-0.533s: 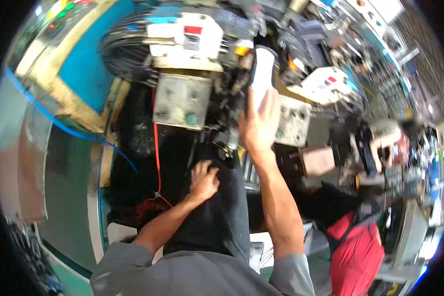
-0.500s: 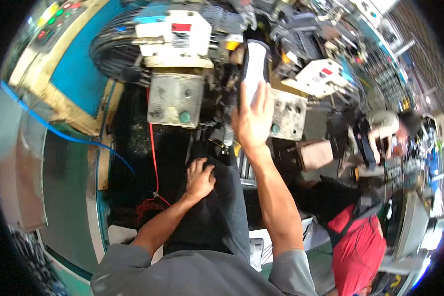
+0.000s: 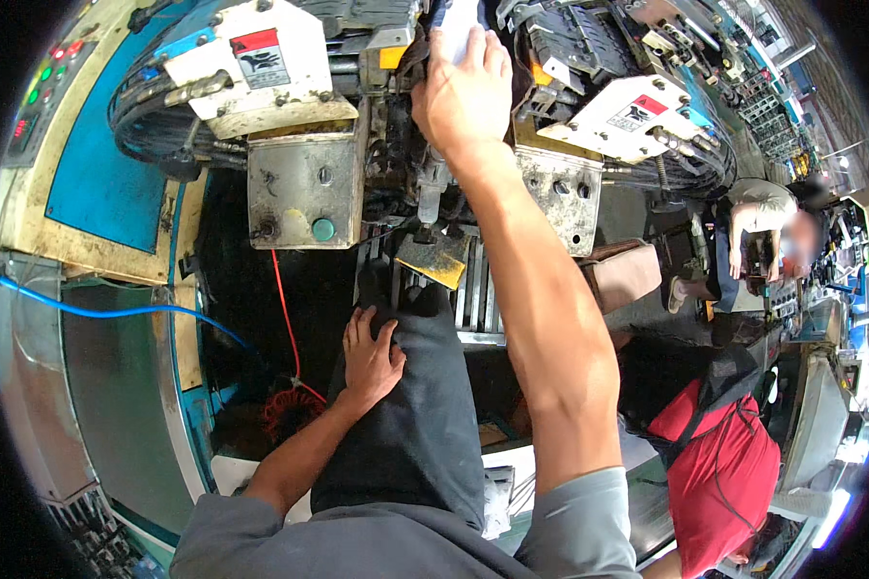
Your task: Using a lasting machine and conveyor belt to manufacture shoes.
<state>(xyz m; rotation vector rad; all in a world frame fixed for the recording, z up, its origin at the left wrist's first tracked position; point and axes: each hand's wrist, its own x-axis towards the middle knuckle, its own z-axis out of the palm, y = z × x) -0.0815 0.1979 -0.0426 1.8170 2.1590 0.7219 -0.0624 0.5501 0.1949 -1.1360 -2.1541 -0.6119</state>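
My right hand (image 3: 463, 96) reaches to the far edge of the view, over the near end of a long white-faced piece with dark sides (image 3: 462, 13). Its fingers lie on the white face and the thumb side is at the left edge. The piece's far end is cut off by the frame and its kind does not show clearly. Around it is a machine with two white guard plates, one on the left (image 3: 251, 63) and one on the right (image 3: 620, 121). My left hand (image 3: 371, 363) rests open on my dark trouser leg (image 3: 410, 415), holding nothing.
A metal box with a green button (image 3: 304, 188) and a second box (image 3: 562, 198) flank my right wrist. A yellow-edged pedal (image 3: 434, 257) sits below. A blue hose (image 3: 106, 310) and a red cord (image 3: 282, 309) run on the left. A person in red (image 3: 724, 473) is close at right; another (image 3: 758, 212) is farther off.
My right hand has moved farther forward, with the white-faced piece pushed deeper into the machine. The view has come closer to the machine. My left hand stays on my leg.
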